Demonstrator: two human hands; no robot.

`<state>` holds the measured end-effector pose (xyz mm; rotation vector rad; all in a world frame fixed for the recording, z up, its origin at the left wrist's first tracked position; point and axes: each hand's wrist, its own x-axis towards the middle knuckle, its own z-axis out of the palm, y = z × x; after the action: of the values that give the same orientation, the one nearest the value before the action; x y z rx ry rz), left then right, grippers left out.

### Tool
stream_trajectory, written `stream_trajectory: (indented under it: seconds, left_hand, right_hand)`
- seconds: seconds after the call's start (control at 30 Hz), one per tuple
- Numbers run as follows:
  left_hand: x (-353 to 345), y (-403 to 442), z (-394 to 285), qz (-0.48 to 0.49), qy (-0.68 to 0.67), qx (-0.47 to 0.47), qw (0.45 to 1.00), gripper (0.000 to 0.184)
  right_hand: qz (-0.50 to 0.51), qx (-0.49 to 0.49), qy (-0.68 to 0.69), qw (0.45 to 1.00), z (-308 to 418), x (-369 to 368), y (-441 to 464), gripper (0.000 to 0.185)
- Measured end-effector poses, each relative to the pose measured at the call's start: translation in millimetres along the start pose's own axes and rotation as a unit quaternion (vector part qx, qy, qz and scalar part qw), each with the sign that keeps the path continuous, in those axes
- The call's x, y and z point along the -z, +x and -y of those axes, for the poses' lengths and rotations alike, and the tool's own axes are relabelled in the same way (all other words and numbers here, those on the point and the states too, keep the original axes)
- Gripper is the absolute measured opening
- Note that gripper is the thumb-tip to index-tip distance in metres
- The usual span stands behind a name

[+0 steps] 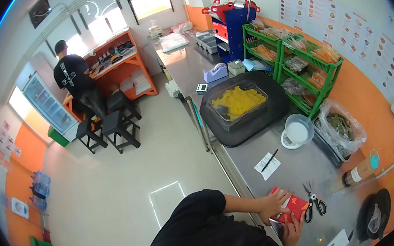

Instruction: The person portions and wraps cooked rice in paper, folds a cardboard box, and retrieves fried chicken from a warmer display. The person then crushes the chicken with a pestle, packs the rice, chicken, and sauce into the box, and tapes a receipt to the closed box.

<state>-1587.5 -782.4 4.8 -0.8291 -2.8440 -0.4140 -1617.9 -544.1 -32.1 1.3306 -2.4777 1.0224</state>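
Observation:
On the steel table lies a red packet [291, 208] with orange and white printing. My left hand [273, 204] reaches across its upper side, fingers spread over it and holding it. From below, my right hand [292, 229] grips its lower edge, fingertips on the front. Right beside the packet lies a pair of scissors [315, 202] with black-and-white handles, blades pointing away. A little farther up is a white paper slip [267, 165] with a black pen [269, 160] across it. The packet's underside is hidden.
A clear tub [238, 102] of yellow food stands on a black lid-like board [227, 136]. Near it are a scale with a plastic jug [298, 129], a bagged container [339, 127], a bottle [360, 171] and green racks [307, 73]. Another person [72, 78] stands at a far orange bench.

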Motion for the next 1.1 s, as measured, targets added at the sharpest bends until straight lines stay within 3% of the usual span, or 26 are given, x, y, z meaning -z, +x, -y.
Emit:
stream_trajectory:
  seconds: [0.13, 0.2, 0.33, 0.4, 0.43, 0.5, 0.6, 0.67, 0.7, 0.73, 0.77, 0.8, 0.87, 0.93, 1.0, 1.03, 1.1]
  left_hand:
    - [-4.5, -0.1, 4.9, 0.001, -0.059, 0.004, 0.998, 0.083]
    - [-14.0, -0.8, 13.2, -0.055, -0.139, -0.011, 0.989, 0.088]
    - [-2.8, 0.3, 7.8, -0.075, -0.140, -0.023, 0.987, 0.088]
    - [7.4, 4.0, -6.5, 0.012, -0.015, 0.054, 0.998, 0.083]
    - [7.7, 6.1, -10.8, 0.016, -0.025, 0.038, 0.999, 0.083]
    - [7.0, 18.3, -18.2, 0.084, 0.016, 0.108, 0.990, 0.078]
    - [3.0, 21.3, -7.6, 0.114, -0.101, 0.090, 0.984, 0.076]
    - [8.4, 12.8, -3.0, 0.011, -0.053, 0.086, 0.995, 0.070]
    - [11.1, 7.4, -2.1, 0.012, -0.052, 0.077, 0.996, 0.070]
    - [14.7, -1.0, -5.3, -0.014, -0.061, 0.098, 0.993, 0.067]
    - [20.1, -11.6, -6.0, -0.039, -0.071, 0.121, 0.989, 0.064]
    - [37.3, -22.9, -8.4, -0.035, -0.073, 0.120, 0.989, 0.064]
    - [68.2, -50.8, -16.6, -0.038, -0.070, 0.217, 0.973, 0.062]
    - [79.2, -87.9, -13.8, -0.093, -0.076, 0.271, 0.955, 0.063]
    - [97.8, -121.5, -13.3, -0.088, -0.054, 0.355, 0.929, 0.063]
    - [104.6, -138.5, -12.1, -0.090, -0.055, 0.350, 0.931, 0.063]
    - [112.5, -173.1, -7.3, -0.105, -0.016, 0.457, 0.883, 0.060]
  right_hand:
    - [-0.009, 0.001, 0.037, 0.999, 6.1, 8.3, 5.4, 0.011]
    - [-0.005, 0.004, 0.039, 0.999, 4.6, 9.8, 5.9, 0.012]
    - [-0.023, 0.021, 0.027, 0.999, -2.3, 2.0, 4.1, 0.012]
    - [-0.034, 0.013, 0.013, 0.999, -5.8, -0.4, 1.9, 0.012]
    - [-0.038, 0.015, 0.019, 0.999, -4.8, -1.2, 3.9, 0.012]
    - [-0.047, 0.013, 0.023, 0.999, -3.0, 0.4, 5.1, 0.012]
    - [-0.054, -0.017, 0.044, 0.997, 9.0, 23.1, 15.3, 0.011]
    - [-0.060, -0.029, 0.082, 0.994, 8.6, 30.5, 19.8, 0.011]
    - [-0.161, -0.131, 0.224, 0.952, 6.5, 29.7, 23.2, 0.013]
    - [-0.252, -0.223, 0.361, 0.869, 4.2, 26.7, 28.7, 0.014]
    - [-0.311, -0.242, 0.361, 0.845, 0.8, 21.6, 40.4, 0.017]
    - [-0.312, -0.247, 0.361, 0.843, -7.0, 10.1, 49.6, 0.017]
    - [-0.280, -0.314, 0.311, 0.852, -28.3, -19.0, 62.7, 0.016]
    - [-0.150, -0.332, 0.257, 0.895, -17.7, -48.2, 97.1, 0.013]
    - [-0.136, -0.279, 0.176, 0.934, -8.3, -101.4, 125.1, 0.015]
    - [-0.116, -0.277, 0.144, 0.943, 12.3, -112.7, 145.8, 0.020]
    - [-0.101, -0.270, 0.111, 0.951, 36.5, -132.9, 177.1, 0.025]
